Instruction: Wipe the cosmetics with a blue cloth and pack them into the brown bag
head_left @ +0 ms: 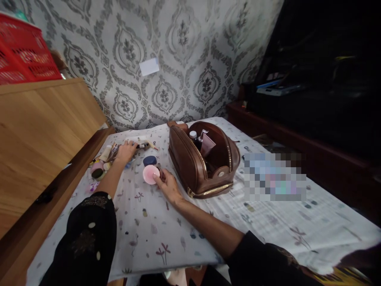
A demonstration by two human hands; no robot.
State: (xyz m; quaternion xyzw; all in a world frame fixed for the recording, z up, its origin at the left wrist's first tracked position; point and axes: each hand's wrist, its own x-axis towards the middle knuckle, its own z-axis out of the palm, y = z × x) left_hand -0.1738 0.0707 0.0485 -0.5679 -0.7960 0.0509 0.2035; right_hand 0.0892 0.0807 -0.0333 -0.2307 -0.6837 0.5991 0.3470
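Note:
My right hand [169,186] pinches a round pink jar [151,174] by its edge, thumb on its flat face, just above the patterned cloth. Right behind it on the cloth sits a dark blue round container [149,160]. At the far left, my left hand [126,151] reaches palm down over a heap of small toiletries [99,167], fingers apart; its fingertips are partly hidden. A black tube [142,145] lies beside those fingers. To the right of my right hand stands a brown toiletry bag [205,163], unzipped, with a pink tube [207,145] and a white-capped bottle [193,135] inside.
A white printed cloth [154,238] covers the table. Wooden furniture [50,131] borders the left side, with a red basket [26,51] on top. A blurred-out item [274,176] lies right of the bag. Behind is a patterned wall [184,79]; a dark screen [321,79] stands at right.

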